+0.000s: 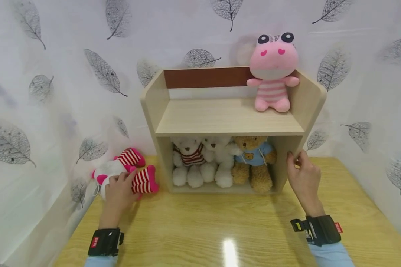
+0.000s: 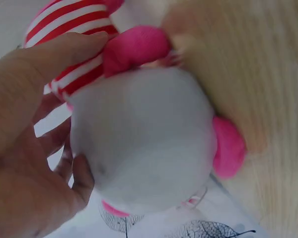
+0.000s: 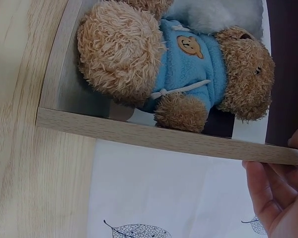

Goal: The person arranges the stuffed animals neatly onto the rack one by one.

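Note:
At the left of the head view, a plush toy [image 1: 107,170] with a white head, pink ears and red-and-white striped limbs lies on the table beside the shelf. My left hand [image 1: 119,190] grips it; in the left wrist view the thumb crosses the striped body and the fingers curl behind the white head [image 2: 144,134]. My right hand [image 1: 305,177] pinches the front edge of the right side panel of the wooden shelf [image 1: 227,128]. Close by inside sits a brown teddy bear [image 1: 253,158] in a blue hoodie, seen sideways in the right wrist view.
Two white teddy bears, one in a striped top [image 1: 191,157] and one plain [image 1: 220,168], sit left of the brown bear in the lower compartment. A pink plush toy [image 1: 273,68] sits upright at the right of the upper shelf. Leaf-patterned cloth [image 1: 70,122] hangs behind the wooden table [image 1: 187,226].

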Available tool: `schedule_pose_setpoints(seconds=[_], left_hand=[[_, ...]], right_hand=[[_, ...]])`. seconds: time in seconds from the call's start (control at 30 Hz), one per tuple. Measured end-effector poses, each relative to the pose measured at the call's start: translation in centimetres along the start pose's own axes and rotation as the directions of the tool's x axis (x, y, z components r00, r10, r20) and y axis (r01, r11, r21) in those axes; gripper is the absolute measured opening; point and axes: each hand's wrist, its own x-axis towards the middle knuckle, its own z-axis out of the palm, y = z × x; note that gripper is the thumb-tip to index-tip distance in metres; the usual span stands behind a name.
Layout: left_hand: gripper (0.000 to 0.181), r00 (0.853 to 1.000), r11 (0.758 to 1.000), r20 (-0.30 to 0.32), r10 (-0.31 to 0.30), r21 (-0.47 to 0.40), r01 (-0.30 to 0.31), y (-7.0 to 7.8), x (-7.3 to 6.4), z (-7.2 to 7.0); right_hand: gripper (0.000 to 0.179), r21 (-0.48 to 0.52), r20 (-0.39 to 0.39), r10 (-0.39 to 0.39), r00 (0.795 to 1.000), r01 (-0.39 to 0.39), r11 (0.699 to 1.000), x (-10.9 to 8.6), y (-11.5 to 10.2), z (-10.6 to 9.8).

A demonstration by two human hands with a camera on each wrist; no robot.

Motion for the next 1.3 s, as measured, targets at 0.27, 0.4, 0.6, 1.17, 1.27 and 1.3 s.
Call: schedule_pose_setpoints(seconds=[0.27, 0.4, 0.6, 1.17, 1.27, 1.3], left_hand=[[0.068, 1.0, 0.994, 0.019, 0.004, 0.109, -0.006, 1.5, -0.6, 0.4], [0.07, 0.994, 0.997, 0.11, -0.001, 0.082, -0.008, 2.2, -1.0, -0.3], [0.059, 0.985, 0.996, 0.17, 0.024, 0.077, -0.038, 3.9, -2.2, -2.2], [0.076, 0.88, 0.746, 0.024, 0.474, -0.542, -0.387, 7.3, -4.4, -4.4], [0.078, 0.875, 0.699, 0.129, 0.466, -0.66, -0.275, 7.7, -4.1, -3.5], [0.079, 0.871, 0.684, 0.164, 0.464, -0.69, -0.235, 7.7, -4.0, -3.2]], right_hand=[[0.018, -0.007, -0.007, -0.01, 1.0, 0.01, 1.0, -0.1, 0.1, 0.0], [0.018, -0.013, 0.002, -0.019, 1.0, 0.019, 1.0, 0.0, 0.1, 0.0], [0.018, -0.024, 0.004, -0.02, 1.0, 0.02, 1.0, 0.1, 0.1, 0.0], [0.017, -0.015, -0.004, -0.002, 1.0, 0.002, 1.0, 0.2, 0.1, -0.3], [0.017, -0.014, 0.0, 0.002, 1.0, -0.002, 1.0, 0.2, 0.2, -0.3], [0.017, -0.01, 0.005, 0.002, 1.0, -0.002, 1.0, 0.2, 0.2, -0.3]])
